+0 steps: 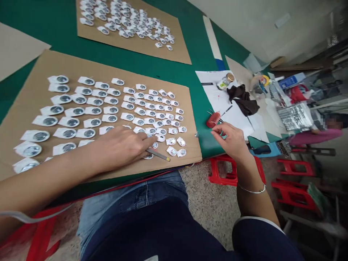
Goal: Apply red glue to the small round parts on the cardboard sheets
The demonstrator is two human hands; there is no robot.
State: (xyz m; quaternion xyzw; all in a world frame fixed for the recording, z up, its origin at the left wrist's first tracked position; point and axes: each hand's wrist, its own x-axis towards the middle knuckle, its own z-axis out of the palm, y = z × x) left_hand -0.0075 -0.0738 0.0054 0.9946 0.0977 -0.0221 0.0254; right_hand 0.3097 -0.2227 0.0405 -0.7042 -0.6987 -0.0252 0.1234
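My left hand [126, 143] rests over the lower rows of small pieces, its fingers closed around a flat grey metal tool [160, 156] with a yellow end, perhaps tweezers. Its working tip is hidden under the hand. Around it, white teardrop-shaped pieces with shiny round silver centres [92, 123] lie in rows on a brown cardboard sheet [194, 145]. My right hand [230, 139] is at the table's right edge, thumb and forefinger pinched together. Anything between those fingertips is too small to make out. Just beyond them sits a reddish lump [213, 119], with thin dark sticks beside it.
A second cardboard sheet [179, 50] farther back carries many similar pieces. White papers [209, 87], a small jar [225, 81] and a dark cloth [244, 101] lie at the right. Red stools [223, 177] stand below the table edge. Another person [315, 137] is at far right.
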